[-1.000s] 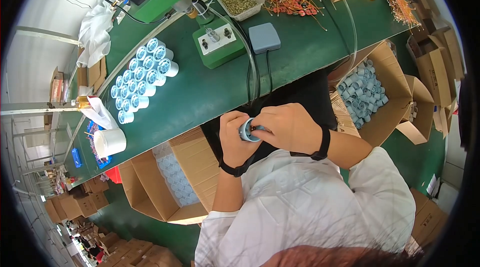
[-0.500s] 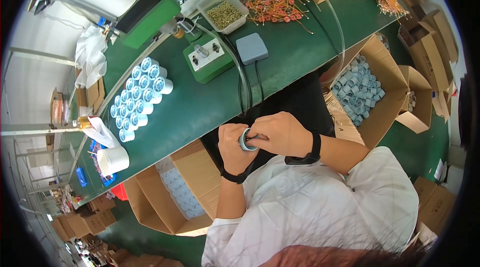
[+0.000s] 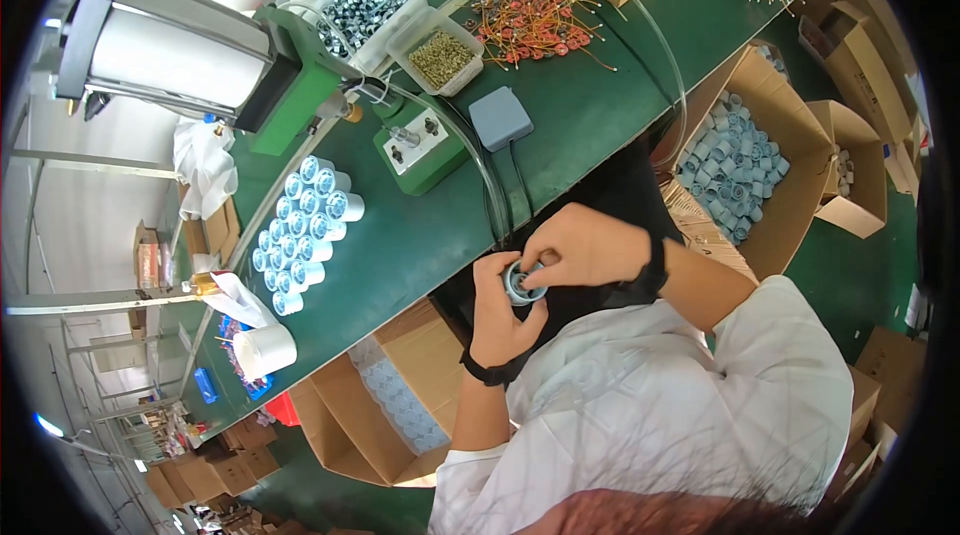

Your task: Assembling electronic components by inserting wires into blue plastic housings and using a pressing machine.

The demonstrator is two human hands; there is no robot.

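Note:
A light blue, round plastic housing [image 3: 519, 296] sits in the grip of my left hand [image 3: 494, 320], its mouth tilted up toward me. Some dark detail shows inside that mouth. My right hand [image 3: 590, 245] is closed in a pinch over the housing's right rim, thumb and forefinger at the opening. Whatever lies between those fingertips is hidden. Both hands are over my dark lap, just off the near edge of the green worktable [image 3: 420, 240].
White housings with blue inner faces [image 3: 303, 225] stand in rows, left of a green press [image 3: 425, 150]. A grey box [image 3: 502, 118], metal-parts tubs [image 3: 437, 60] and red-orange wired parts [image 3: 530, 20] lie behind. Cartons flank me, one holding blue rings [image 3: 735, 165], another clear trays [image 3: 398, 395].
The housing has turned so its opening shows more fully. My right fingers have drawn back from inside it to the rim. The whole view has shifted a little.

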